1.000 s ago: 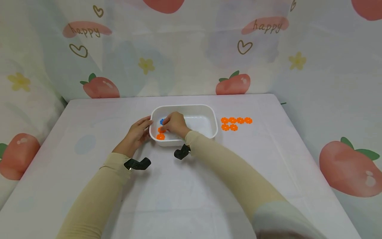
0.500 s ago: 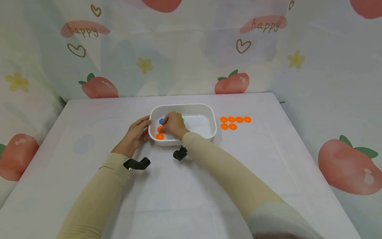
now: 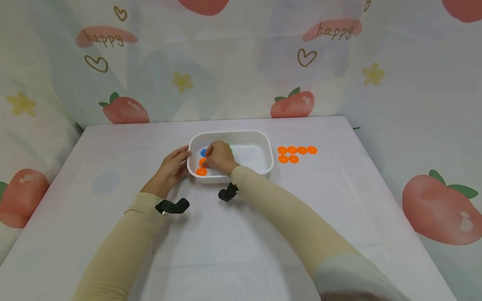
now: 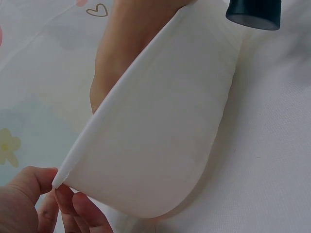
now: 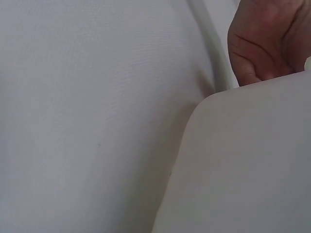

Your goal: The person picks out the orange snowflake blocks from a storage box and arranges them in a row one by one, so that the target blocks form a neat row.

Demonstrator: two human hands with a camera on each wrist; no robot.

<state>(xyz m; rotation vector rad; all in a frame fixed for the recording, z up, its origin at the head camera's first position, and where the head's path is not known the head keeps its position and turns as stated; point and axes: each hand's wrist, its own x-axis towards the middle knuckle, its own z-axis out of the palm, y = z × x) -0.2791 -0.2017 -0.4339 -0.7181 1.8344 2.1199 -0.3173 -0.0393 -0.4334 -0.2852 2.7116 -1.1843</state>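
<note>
In the head view my left hand holds the left end of a white plastic tray. The left wrist view shows the thumb over the rim and the other fingers below it, pinching the edge. My right hand reaches into the tray's left half, its fingertips pinching an orange flower-shaped disc. Another orange disc lies nearer the front wall, and a blue disc lies behind. A bit of green shows past the right hand. The tray wall hides the right fingertips in both wrist views.
To the right of the tray, several orange flower-shaped discs lie on the white tablecloth in two rows, the back row longer. A patterned cloth backdrop stands behind the table and at both sides.
The whole head view has shifted slightly. Both hands keep nearly the same places at the tray; the orange disc under the right fingertips has shifted a little, and some green now shows behind that hand.
</note>
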